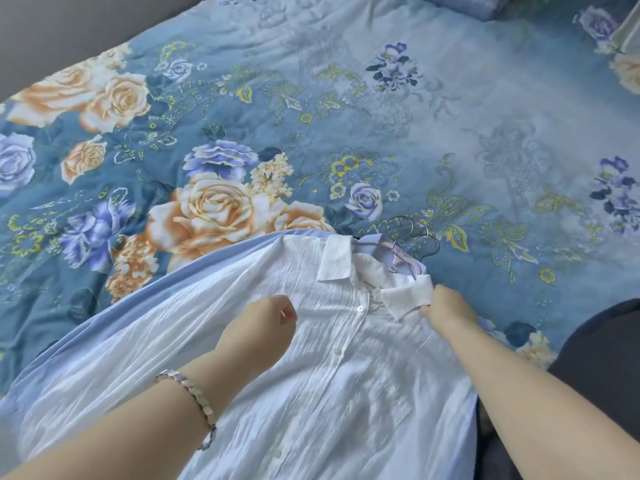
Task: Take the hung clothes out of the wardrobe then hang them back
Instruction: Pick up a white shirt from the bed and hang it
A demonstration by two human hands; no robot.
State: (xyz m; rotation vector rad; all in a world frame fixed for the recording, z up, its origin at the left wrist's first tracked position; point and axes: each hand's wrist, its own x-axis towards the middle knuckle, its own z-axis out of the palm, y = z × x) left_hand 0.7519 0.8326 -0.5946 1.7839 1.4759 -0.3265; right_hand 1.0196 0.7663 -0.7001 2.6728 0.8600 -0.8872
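Note:
A white crinkled button shirt (346,375) lies front up on the bed, on top of a light blue garment (221,251) whose edge shows along its far side. Metal hanger hooks (415,242) stick out past the collar. My right hand (446,303) pinches the near collar tip of the white shirt. My left hand (263,327), with a bracelet on the wrist, hovers over the shirt's chest with fingers curled and nothing visibly held.
The bed is covered by a blue floral quilt (311,133) that fills most of the view. A dark garment (588,375) lies at the right edge beside the shirt. A folded blue cloth (460,5) sits at the far top.

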